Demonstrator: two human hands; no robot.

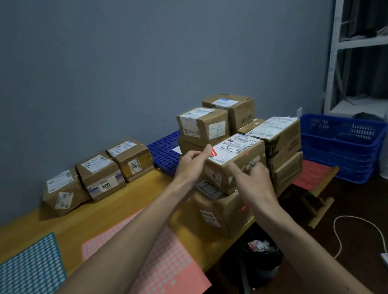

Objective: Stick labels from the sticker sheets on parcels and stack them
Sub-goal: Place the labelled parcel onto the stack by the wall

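Lower left, the teal sheet (19, 281) and pink sheet (159, 277) look part-used. At centre, the left hand (191, 168), fingers curled, has its thumb at a red label (215, 153) on the top parcel (238, 162); pinching or pressing, I can't tell. The right hand (253, 178) holds its front. It already tops the stack (282, 141). 3 parcels (100, 175) further left look unstacked.

I am reading "2017", turned sideways, on the side label (135, 167) of the right parcel (134, 154) in the row of three. The middle parcel (99, 175) is showing "004" upside down on its front. The red label (213, 153) my left fingers (199, 155) are pinching is blurring beyond reading.
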